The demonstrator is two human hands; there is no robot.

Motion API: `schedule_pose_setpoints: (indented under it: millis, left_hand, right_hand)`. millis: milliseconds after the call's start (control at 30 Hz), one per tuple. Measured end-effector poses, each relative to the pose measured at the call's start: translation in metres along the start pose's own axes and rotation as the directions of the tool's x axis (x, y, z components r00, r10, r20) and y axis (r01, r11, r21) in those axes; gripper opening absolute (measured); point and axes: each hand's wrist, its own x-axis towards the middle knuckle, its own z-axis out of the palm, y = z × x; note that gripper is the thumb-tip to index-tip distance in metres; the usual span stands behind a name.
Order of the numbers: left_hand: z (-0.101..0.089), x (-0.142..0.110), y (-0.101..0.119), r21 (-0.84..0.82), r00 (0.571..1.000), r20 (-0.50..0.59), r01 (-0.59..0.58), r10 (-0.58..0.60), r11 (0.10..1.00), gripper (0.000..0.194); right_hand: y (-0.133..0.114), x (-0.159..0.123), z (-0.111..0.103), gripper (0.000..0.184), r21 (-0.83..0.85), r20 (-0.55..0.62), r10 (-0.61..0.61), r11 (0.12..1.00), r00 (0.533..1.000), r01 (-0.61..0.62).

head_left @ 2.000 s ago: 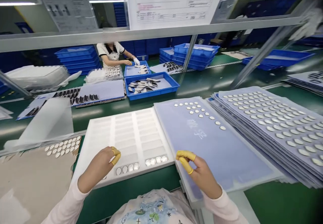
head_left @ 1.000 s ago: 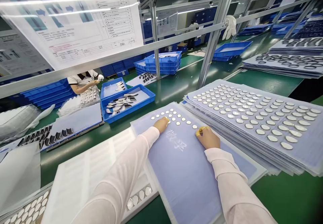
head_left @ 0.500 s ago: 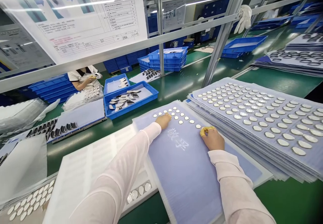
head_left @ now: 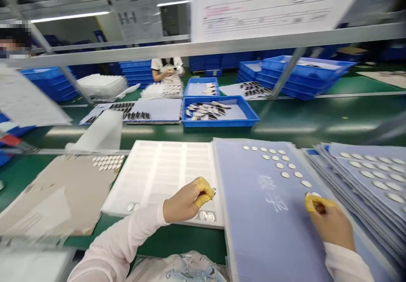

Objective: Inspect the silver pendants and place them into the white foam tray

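My left hand [head_left: 189,199], in yellow finger cots, is closed in a pinch on a small shiny round disc [head_left: 213,194], seen edge-on above the white compartmented tray [head_left: 155,189]. A few loose silver-rimmed discs [head_left: 206,216] lie in the tray's front edge below that hand. My right hand [head_left: 331,222], also in yellow finger cots, pinches at the blue-violet sheet [head_left: 263,239]. A white disc [head_left: 315,194] peeks out at its fingertips, partly hidden. Further up the sheet sit several flat white discs [head_left: 279,165] in slanting rows, beside handwritten white characters.
Stacked sheets bearing many discs [head_left: 377,176] stand at the right. Cardboard [head_left: 63,189] with more discs lies left. Behind are blue trays [head_left: 218,123] of curved dark-and-white parts, a metal rail [head_left: 158,49] and hanging papers. A co-worker [head_left: 167,70] handles parts across the bench.
The view has swung left. My left hand has moved from the disc rows back over the white tray and now holds a disc. My right hand stays at the near end of the rows.
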Motion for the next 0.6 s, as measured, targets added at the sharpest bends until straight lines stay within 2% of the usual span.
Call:
schedule_pose_setpoints:
  millis: [33,100,167,200,233,267,333,367,400,467,500,533,600]
  left_hand:
    - [-0.007,-0.019,0.002,0.001,0.999,-0.04,0.027,-0.027,1.0,0.009]
    - [-0.019,-0.051,0.007,-0.009,0.992,-0.101,0.075,-0.075,0.997,0.01]
    - [-0.026,-0.077,0.012,-0.037,0.982,-0.159,0.099,-0.103,0.994,0.011]
    - [-0.027,-0.087,0.014,-0.057,0.975,-0.19,0.102,-0.111,0.993,0.011]
    - [-0.028,-0.096,0.014,-0.081,0.968,-0.22,0.106,-0.121,0.991,0.012]
    - [-0.028,-0.103,0.014,-0.109,0.959,-0.249,0.11,-0.134,0.988,0.012]
    - [-0.025,-0.115,0.011,-0.185,0.941,-0.296,0.114,-0.166,0.976,0.013]
    - [-0.024,-0.12,0.009,-0.226,0.933,-0.311,0.115,-0.183,0.967,0.013]
    - [-0.024,-0.124,0.007,-0.262,0.926,-0.319,0.117,-0.2,0.958,0.013]
    - [-0.025,-0.131,0.002,-0.304,0.923,-0.317,0.119,-0.218,0.945,0.011]
    - [-0.027,-0.135,0.0,-0.314,0.924,-0.311,0.121,-0.223,0.942,0.011]
    - [-0.029,-0.138,-0.001,-0.323,0.927,-0.299,0.124,-0.226,0.938,0.01]
    - [-0.035,-0.143,-0.004,-0.352,0.937,-0.266,0.125,-0.228,0.927,0.009]
  right_hand:
    - [-0.016,-0.002,-0.001,0.02,-0.007,0.06,-0.024,1.0,0.998,0.025]
    - [-0.057,-0.014,-0.002,0.017,0.015,0.057,-0.102,0.995,0.993,0.102]
    - [-0.108,-0.039,-0.001,0.007,0.171,0.083,-0.321,0.937,0.943,0.304]
    - [-0.135,-0.056,0.001,0.003,0.276,0.06,-0.451,0.865,0.89,0.42]
    - [-0.162,-0.073,0.004,0.004,0.396,0.049,-0.575,0.762,0.816,0.513]
    - [-0.188,-0.091,0.008,0.01,0.485,0.032,-0.662,0.665,0.749,0.567]
    - [-0.233,-0.125,0.021,0.016,0.61,0.059,-0.752,0.548,0.657,0.573]
    - [-0.252,-0.139,0.029,0.016,0.662,0.066,-0.752,0.525,0.656,0.535]
    - [-0.269,-0.152,0.038,0.016,0.705,0.061,-0.726,0.517,0.685,0.485]
    - [-0.295,-0.171,0.058,0.017,0.777,0.015,-0.631,0.495,0.775,0.388]
    - [-0.306,-0.178,0.068,0.017,0.804,-0.002,-0.592,0.478,0.806,0.353]
    - [-0.314,-0.183,0.077,0.017,0.827,-0.013,-0.575,0.454,0.818,0.332]
    - [-0.328,-0.189,0.091,0.017,0.854,-0.018,-0.583,0.414,0.813,0.316]
